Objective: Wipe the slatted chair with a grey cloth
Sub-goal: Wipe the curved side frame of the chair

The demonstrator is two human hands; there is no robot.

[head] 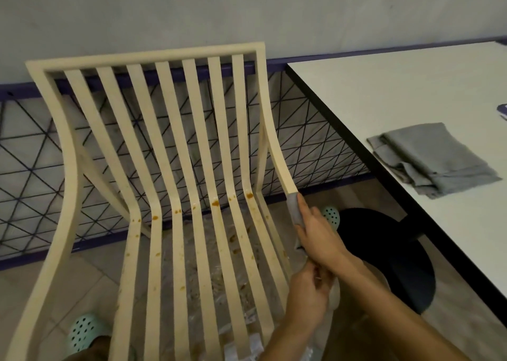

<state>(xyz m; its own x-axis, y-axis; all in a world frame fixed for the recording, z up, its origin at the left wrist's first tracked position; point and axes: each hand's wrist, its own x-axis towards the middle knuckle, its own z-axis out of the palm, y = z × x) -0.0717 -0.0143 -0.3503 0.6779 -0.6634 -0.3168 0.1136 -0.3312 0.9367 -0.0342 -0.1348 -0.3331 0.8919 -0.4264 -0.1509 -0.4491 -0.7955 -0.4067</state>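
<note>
The cream slatted chair (pixel 164 146) faces me, with brown stains on its slats near the bend of the seat. My right hand (pixel 318 237) grips a grey cloth (pixel 293 209) wrapped round the chair's right side rail, just below the backrest curve. Its index finger lies straight along the cloth. My left hand (pixel 307 297) sits lower on the same rail, fingers curled round it. Most of the cloth is hidden under my right hand.
A white table (pixel 384 91) with a black edge stands to the right, with a second folded grey cloth (pixel 433 160) on it. Its black round base (pixel 389 253) is beside the chair. A wire mesh panel (pixel 27 185) lines the wall behind. Clear plastic sheet (pixel 192 278) lies under the seat.
</note>
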